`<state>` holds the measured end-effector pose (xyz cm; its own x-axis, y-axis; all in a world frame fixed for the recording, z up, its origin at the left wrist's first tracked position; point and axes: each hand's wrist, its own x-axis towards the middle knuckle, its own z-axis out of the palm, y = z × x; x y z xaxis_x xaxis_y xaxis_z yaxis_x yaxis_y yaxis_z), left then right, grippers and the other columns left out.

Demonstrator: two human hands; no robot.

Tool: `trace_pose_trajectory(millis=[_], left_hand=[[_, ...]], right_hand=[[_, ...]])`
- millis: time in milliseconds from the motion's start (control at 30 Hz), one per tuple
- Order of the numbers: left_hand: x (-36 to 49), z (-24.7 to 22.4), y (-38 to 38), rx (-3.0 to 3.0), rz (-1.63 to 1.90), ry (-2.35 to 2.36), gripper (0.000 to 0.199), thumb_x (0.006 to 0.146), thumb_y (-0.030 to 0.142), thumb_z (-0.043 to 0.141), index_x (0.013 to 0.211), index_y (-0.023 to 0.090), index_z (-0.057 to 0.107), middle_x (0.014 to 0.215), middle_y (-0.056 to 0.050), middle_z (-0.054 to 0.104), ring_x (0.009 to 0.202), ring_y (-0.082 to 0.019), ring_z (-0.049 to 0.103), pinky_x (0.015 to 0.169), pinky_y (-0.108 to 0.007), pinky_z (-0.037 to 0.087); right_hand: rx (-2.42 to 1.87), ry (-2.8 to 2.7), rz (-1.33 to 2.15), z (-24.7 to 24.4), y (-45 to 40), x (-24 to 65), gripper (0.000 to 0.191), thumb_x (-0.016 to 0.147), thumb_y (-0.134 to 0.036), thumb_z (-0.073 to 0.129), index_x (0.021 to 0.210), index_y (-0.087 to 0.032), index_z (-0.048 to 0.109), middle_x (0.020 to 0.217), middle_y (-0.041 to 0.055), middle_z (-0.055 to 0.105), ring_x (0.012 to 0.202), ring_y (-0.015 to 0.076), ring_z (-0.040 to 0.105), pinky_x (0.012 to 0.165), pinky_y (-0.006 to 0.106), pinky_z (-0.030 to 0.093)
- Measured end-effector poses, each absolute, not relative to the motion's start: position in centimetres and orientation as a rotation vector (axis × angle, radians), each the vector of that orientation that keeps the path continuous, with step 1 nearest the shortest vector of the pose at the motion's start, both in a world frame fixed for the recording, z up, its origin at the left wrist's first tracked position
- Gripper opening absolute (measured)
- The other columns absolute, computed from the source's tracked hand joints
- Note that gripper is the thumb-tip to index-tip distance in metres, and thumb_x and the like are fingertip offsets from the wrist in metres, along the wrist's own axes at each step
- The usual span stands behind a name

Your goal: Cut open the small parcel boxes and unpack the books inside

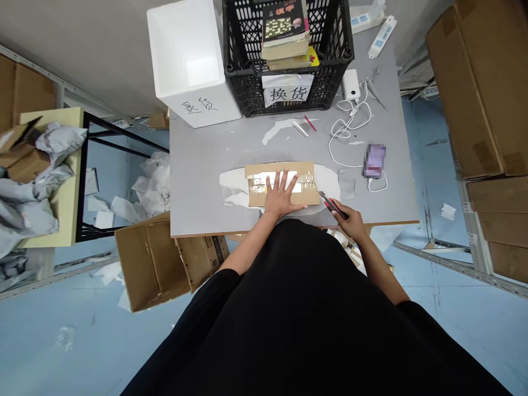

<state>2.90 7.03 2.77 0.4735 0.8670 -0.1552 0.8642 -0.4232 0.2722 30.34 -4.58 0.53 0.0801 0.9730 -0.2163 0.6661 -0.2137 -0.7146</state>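
Note:
A flat brown cardboard package (256,199) with clear tape and a white label lies near the table's front edge, on top of torn white wrapping (328,179). My left hand (280,197) presses flat on it, fingers spread over the label. In my right hand (350,221) is a box cutter (333,207) with a dark and red handle. Its blade tip points at the package's right end, close to the edge; whether it touches cannot be told.
Behind stand a white bin (185,49) and a black crate (243,91) holding books (284,27). A phone (374,160) with a white cable (342,131) lies right. An open cardboard box (152,264) stands on the floor, left of the table (198,159).

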Motion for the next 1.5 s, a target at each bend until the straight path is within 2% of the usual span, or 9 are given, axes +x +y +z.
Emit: trace_pose_trajectory(millis=[133, 267, 400, 667, 867, 933, 1100, 1333, 1500], left_hand=[[2.6, 3.0, 7.1, 2.431, 0.038, 1.439, 0.111, 0.075, 0.086, 0.051, 0.162, 0.022, 0.024, 0.169, -0.014, 0.017, 0.157, -0.042, -0.001, 0.122, -0.067, -0.005], [1.1, 3.5, 7.1, 2.439, 0.158, 1.399, 0.099, 0.079, 0.08, 0.055, 0.154, 0.017, 0.037, 0.158, -0.019, 0.037, 0.153, -0.038, 0.022, 0.126, -0.061, 0.008], [-1.1, 4.3, 6.9, 2.409, 0.214, 1.449, 0.085, 0.082, 0.071, 0.059, 0.146, 0.017, 0.045, 0.144, -0.019, 0.05, 0.141, -0.036, 0.04, 0.124, -0.057, 0.019], [-2.2, 5.4, 7.6, 2.41, 0.107, 1.433, 0.081, 0.077, 0.062, 0.072, 0.139, 0.015, 0.049, 0.131, -0.017, 0.052, 0.123, -0.035, 0.047, 0.109, -0.047, 0.038], [-1.7, 5.6, 9.1, 2.419, 0.015, 1.411, 0.08, 0.067, 0.065, 0.079, 0.124, 0.014, 0.055, 0.12, -0.016, 0.054, 0.113, -0.034, 0.048, 0.101, -0.047, 0.041], [-1.6, 5.7, 9.6, 2.414, -0.009, 1.396, 0.079, 0.066, 0.067, 0.078, 0.121, 0.015, 0.056, 0.119, -0.016, 0.054, 0.112, -0.034, 0.048, 0.1, -0.047, 0.041], [-1.6, 5.8, 10.2, 2.429, -0.034, 1.384, 0.077, 0.068, 0.069, 0.076, 0.119, 0.015, 0.055, 0.121, -0.018, 0.055, 0.112, -0.035, 0.049, 0.098, -0.047, 0.042], [-1.3, 5.9, 9.2, 2.452, -0.006, 1.409, 0.07, 0.069, 0.064, 0.078, 0.12, 0.021, 0.056, 0.122, -0.015, 0.057, 0.112, -0.035, 0.051, 0.098, -0.049, 0.043], [-1.3, 6.1, 8.1, 2.499, 0.013, 1.439, 0.064, 0.07, 0.059, 0.079, 0.118, 0.022, 0.058, 0.119, -0.015, 0.059, 0.114, -0.037, 0.052, 0.107, -0.054, 0.036]], right_hand=[[-2.074, -1.445, 0.864, -2.1, -5.1, 31.4, 0.057, 0.092, -0.05, 0.051, 0.144, -0.027, 0.057, 0.126, 0.0062, 0.072, 0.102, 0.0278, 0.07, 0.089, 0.042, 0.055], [-2.298, -1.475, 0.706, -5.0, -3.7, 30.8, 0.057, 0.092, -0.047, 0.049, 0.144, -0.024, 0.057, 0.11, 0.0125, 0.072, 0.094, 0.0298, 0.068, 0.08, 0.042, 0.055], [-2.451, -1.462, 0.616, -6.9, -1.9, 29.0, 0.057, 0.092, -0.043, 0.047, 0.142, -0.018, 0.058, 0.105, 0.0145, 0.062, 0.08, 0.0242, 0.06, 0.07, 0.036, 0.051], [-2.34, -1.626, 0.549, -8.8, -1.2, 27.9, 0.042, 0.086, -0.029, 0.052, 0.121, -0.014, 0.069, 0.093, 0.013, 0.058, 0.086, 0.0256, 0.05, 0.08, 0.039, 0.047], [-1.977, -1.597, 0.412, -3.4, 2.2, 26.3, 0.04, 0.097, -0.035, 0.035, 0.115, -0.019, 0.066, 0.115, 0.0158, 0.061, 0.112, 0.0292, 0.055, 0.097, 0.047, 0.046], [-1.803, -1.818, 0.433, -0.5, 3.6, 25.0, 0.039, 0.096, -0.043, 0.045, 0.124, -0.022, 0.061, 0.128, 0.0149, 0.059, 0.123, 0.0315, 0.051, 0.104, 0.05, 0.043], [-1.51, -2.345, 0.605, 3.7, 5.8, 22.7, 0.066, 0.086, -0.052, 0.064, 0.143, -0.021, 0.049, 0.142, 0.0148, 0.052, 0.136, 0.0358, 0.042, 0.113, 0.053, 0.036], [-1.509, -2.437, 0.647, 4.0, 6.2, 22.5, 0.069, 0.078, -0.044, 0.076, 0.135, -0.016, 0.049, 0.134, 0.0195, 0.052, 0.132, 0.0386, 0.043, 0.108, 0.054, 0.043], [-1.616, -2.475, 0.614, 4.5, 6.3, 21.7, 0.06, 0.077, -0.044, 0.079, 0.122, -0.014, 0.053, 0.124, 0.0232, 0.054, 0.13, 0.0431, 0.041, 0.09, 0.054, 0.054]])
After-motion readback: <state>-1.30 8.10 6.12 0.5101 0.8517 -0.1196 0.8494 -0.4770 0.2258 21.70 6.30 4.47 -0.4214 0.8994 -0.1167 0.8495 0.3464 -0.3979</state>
